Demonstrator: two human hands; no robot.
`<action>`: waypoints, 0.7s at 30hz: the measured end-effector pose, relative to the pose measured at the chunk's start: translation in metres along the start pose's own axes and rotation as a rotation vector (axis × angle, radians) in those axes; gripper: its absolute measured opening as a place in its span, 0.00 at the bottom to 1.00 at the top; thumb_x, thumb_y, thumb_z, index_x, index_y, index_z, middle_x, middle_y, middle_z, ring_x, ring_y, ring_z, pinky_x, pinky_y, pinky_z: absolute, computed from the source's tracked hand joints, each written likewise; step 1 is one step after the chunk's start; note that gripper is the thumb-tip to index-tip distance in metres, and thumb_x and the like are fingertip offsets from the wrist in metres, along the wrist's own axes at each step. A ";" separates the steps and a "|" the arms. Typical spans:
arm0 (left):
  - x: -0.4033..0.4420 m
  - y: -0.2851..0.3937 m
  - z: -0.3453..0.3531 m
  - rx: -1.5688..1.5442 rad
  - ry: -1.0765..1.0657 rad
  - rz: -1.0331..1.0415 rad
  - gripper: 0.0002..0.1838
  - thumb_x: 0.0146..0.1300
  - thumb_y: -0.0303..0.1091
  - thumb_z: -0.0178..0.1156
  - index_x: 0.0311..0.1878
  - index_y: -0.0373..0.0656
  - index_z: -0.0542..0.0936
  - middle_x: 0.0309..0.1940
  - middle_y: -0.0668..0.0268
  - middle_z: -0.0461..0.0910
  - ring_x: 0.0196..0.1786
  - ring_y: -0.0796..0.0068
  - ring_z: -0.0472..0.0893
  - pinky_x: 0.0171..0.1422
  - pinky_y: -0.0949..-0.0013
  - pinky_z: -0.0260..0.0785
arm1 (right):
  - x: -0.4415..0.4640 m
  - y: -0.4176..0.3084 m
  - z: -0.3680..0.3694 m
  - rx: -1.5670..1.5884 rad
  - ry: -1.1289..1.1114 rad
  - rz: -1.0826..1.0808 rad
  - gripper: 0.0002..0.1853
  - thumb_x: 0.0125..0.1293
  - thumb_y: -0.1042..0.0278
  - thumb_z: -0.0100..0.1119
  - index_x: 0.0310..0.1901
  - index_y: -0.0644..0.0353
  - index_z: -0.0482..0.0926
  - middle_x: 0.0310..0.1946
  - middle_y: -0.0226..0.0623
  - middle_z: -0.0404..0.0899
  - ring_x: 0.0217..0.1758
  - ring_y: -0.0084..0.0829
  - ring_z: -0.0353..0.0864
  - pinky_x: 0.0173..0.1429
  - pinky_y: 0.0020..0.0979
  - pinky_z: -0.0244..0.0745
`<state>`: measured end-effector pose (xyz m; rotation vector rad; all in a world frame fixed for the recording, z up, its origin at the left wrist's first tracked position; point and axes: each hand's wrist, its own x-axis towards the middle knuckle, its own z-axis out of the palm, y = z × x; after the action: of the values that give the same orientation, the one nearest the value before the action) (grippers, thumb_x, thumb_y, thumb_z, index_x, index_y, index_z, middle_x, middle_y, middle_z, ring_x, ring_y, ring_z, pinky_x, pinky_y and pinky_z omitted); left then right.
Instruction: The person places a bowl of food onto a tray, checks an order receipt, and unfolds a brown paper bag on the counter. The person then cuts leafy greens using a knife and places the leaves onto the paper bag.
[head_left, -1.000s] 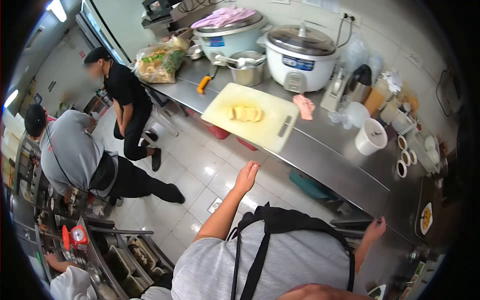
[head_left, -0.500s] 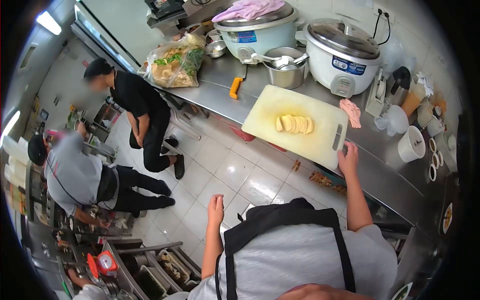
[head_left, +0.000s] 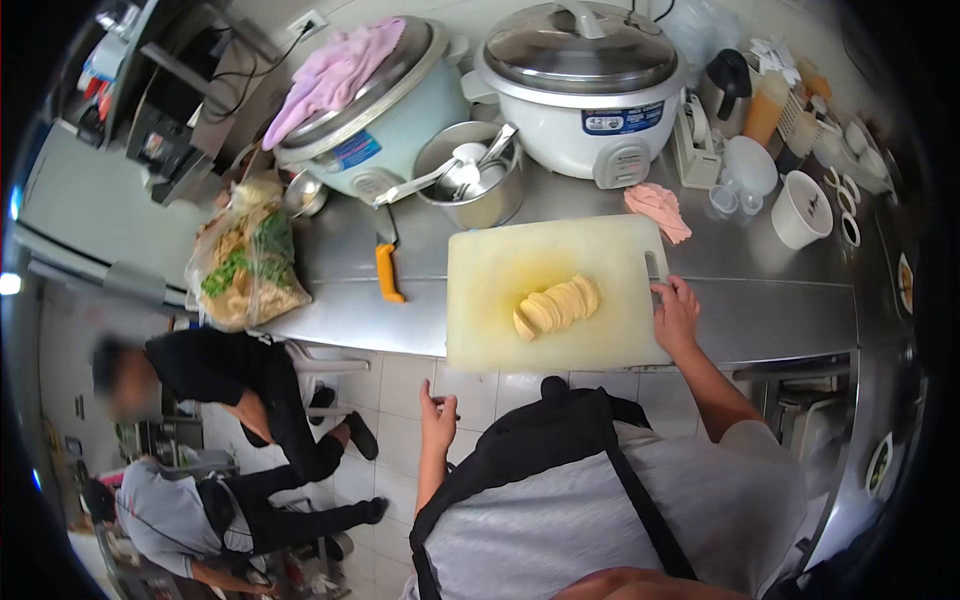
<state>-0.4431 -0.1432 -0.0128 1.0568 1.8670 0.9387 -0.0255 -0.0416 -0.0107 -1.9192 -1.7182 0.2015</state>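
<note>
A pale cutting board (head_left: 490,260) lies on the steel counter, its front edge slightly past the counter's edge. On it sits a row of pale yellow slices (head_left: 560,305), overlapping each other, of a food I cannot name. My right hand (head_left: 677,315) grips the board's right edge just below the handle slot. My left hand (head_left: 438,415) is held in the air in front of the counter, near the board's lower left corner, holding nothing, with a finger stretched out. A knife with an orange handle (head_left: 388,272) rests left of the board.
Behind the board stand two rice cookers (head_left: 575,120) and a steel pot (head_left: 485,207) of utensils. A pink cloth (head_left: 660,210) touches the board's back area. A filled plastic bag (head_left: 250,265) sits left; a white tub (head_left: 802,212) stands right. Two people (head_left: 270,385) are at lower left.
My view has turned, and the board now appears squarer to the counter with my right hand still at its edge. My left hand's fingers have spread from a closer curl.
</note>
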 end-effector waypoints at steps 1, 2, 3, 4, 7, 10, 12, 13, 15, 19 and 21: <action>0.017 0.007 0.002 -0.002 -0.028 0.007 0.36 0.58 0.33 0.54 0.66 0.36 0.48 0.36 0.56 0.72 0.26 0.73 0.75 0.29 0.74 0.69 | 0.000 -0.001 -0.001 -0.009 0.005 0.003 0.19 0.47 0.77 0.51 0.44 0.52 0.74 0.52 0.40 0.65 0.57 0.42 0.62 0.60 0.43 0.53; 0.033 0.015 0.006 -0.005 -0.057 0.011 0.36 0.58 0.33 0.55 0.66 0.36 0.48 0.36 0.56 0.72 0.25 0.73 0.75 0.29 0.74 0.69 | -0.001 -0.003 -0.002 -0.007 0.016 0.004 0.20 0.46 0.78 0.51 0.44 0.52 0.74 0.52 0.40 0.65 0.57 0.42 0.62 0.59 0.43 0.53; 0.046 0.021 0.011 -0.010 -0.085 0.013 0.37 0.58 0.33 0.55 0.66 0.36 0.47 0.37 0.56 0.72 0.25 0.72 0.75 0.30 0.74 0.69 | -0.001 -0.005 -0.004 -0.005 0.026 0.003 0.21 0.45 0.79 0.50 0.44 0.52 0.74 0.52 0.40 0.65 0.57 0.41 0.63 0.59 0.43 0.54; 0.052 0.033 0.015 -0.034 -0.118 0.034 0.35 0.58 0.32 0.55 0.65 0.34 0.50 0.34 0.55 0.74 0.26 0.71 0.76 0.30 0.73 0.69 | -0.001 -0.006 -0.007 -0.004 0.036 -0.001 0.21 0.44 0.80 0.50 0.44 0.52 0.74 0.51 0.40 0.66 0.56 0.41 0.63 0.58 0.43 0.55; 0.060 0.053 0.024 0.328 -0.216 0.125 0.33 0.57 0.30 0.56 0.63 0.37 0.53 0.31 0.57 0.76 0.27 0.73 0.77 0.29 0.72 0.68 | -0.005 0.002 -0.001 -0.046 0.072 -0.001 0.21 0.44 0.81 0.50 0.44 0.53 0.74 0.52 0.40 0.66 0.55 0.41 0.64 0.57 0.42 0.57; 0.065 0.052 0.031 0.282 -0.284 0.090 0.32 0.55 0.34 0.59 0.60 0.36 0.58 0.29 0.50 0.77 0.32 0.59 0.78 0.35 0.63 0.69 | -0.010 0.009 -0.012 -0.046 0.063 0.070 0.21 0.44 0.81 0.50 0.44 0.53 0.74 0.51 0.41 0.66 0.55 0.42 0.64 0.56 0.41 0.58; 0.069 0.058 0.034 0.407 -0.371 0.069 0.35 0.53 0.42 0.60 0.60 0.37 0.57 0.33 0.42 0.77 0.39 0.45 0.78 0.40 0.55 0.69 | -0.009 0.017 -0.016 -0.087 0.070 0.110 0.21 0.44 0.81 0.50 0.43 0.53 0.74 0.51 0.41 0.67 0.55 0.42 0.64 0.55 0.42 0.59; 0.070 0.068 0.035 0.483 -0.406 0.107 0.36 0.53 0.44 0.60 0.60 0.37 0.56 0.33 0.42 0.77 0.38 0.44 0.78 0.40 0.54 0.69 | -0.008 0.022 -0.017 -0.109 0.069 0.127 0.21 0.44 0.80 0.50 0.43 0.53 0.74 0.50 0.41 0.67 0.55 0.42 0.65 0.55 0.42 0.59; 0.068 0.086 0.041 0.625 -0.474 0.172 0.36 0.54 0.46 0.60 0.59 0.38 0.55 0.32 0.43 0.77 0.37 0.43 0.77 0.40 0.53 0.69 | -0.005 0.032 -0.019 -0.149 0.091 0.166 0.20 0.45 0.80 0.50 0.43 0.53 0.74 0.50 0.41 0.68 0.55 0.42 0.65 0.55 0.42 0.59; 0.074 0.097 0.050 0.768 -0.573 0.247 0.32 0.54 0.49 0.58 0.51 0.38 0.56 0.30 0.44 0.77 0.36 0.44 0.78 0.39 0.51 0.69 | 0.005 0.046 -0.020 -0.189 0.126 0.153 0.20 0.45 0.80 0.49 0.43 0.53 0.74 0.49 0.41 0.68 0.54 0.44 0.65 0.56 0.43 0.59; 0.078 0.104 0.047 0.799 -0.589 0.275 0.29 0.54 0.49 0.58 0.48 0.36 0.61 0.29 0.46 0.78 0.35 0.45 0.78 0.37 0.51 0.69 | 0.006 0.049 -0.020 -0.203 0.123 0.126 0.20 0.45 0.80 0.49 0.43 0.53 0.74 0.49 0.42 0.69 0.54 0.45 0.65 0.57 0.44 0.59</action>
<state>-0.3956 -0.0235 0.0369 1.8527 1.6045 -0.0654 0.0276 -0.0433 -0.0160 -2.1409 -1.5903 -0.0460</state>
